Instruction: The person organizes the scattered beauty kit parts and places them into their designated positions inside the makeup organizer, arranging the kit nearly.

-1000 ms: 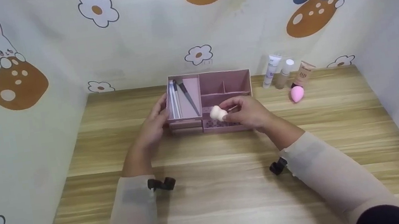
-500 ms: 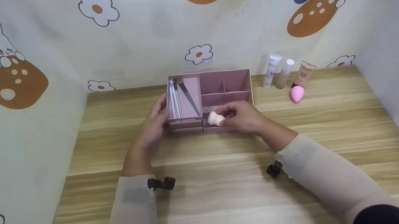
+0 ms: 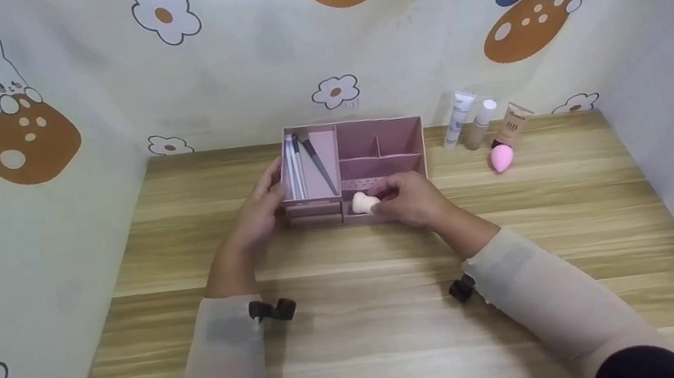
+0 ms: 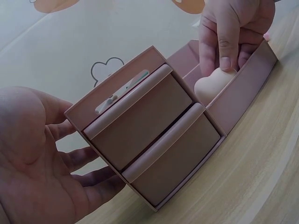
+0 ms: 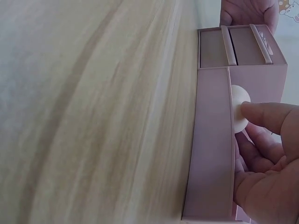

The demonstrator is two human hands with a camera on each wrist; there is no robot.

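Observation:
A pink desktop organizer (image 3: 379, 138) with open compartments and two drawers stands at the back of the wooden table. My left hand (image 3: 258, 213) rests against its left side, fingers fairly straight along the wall in the left wrist view. Between thumb and fingers, my right hand (image 3: 412, 199) pinches a cream makeup sponge (image 3: 364, 202) with a narrowed waist. The sponge is low in the front right compartment, behind the front wall (image 5: 212, 140); its underside is hidden. Several makeup brushes (image 3: 311, 166) lie in the organizer's top left tray.
Right of the organizer stand a white tube (image 3: 458, 120), a small bottle with a white cap (image 3: 481, 124) and a beige BB cream tube (image 3: 512, 123). A pink egg-shaped sponge (image 3: 502, 158) sits before them. Patterned cloth walls enclose the table (image 3: 357, 331).
My right hand has lowered the cream sponge into the front compartment, moving slightly left and toward me. The left hand and organizer have stayed put.

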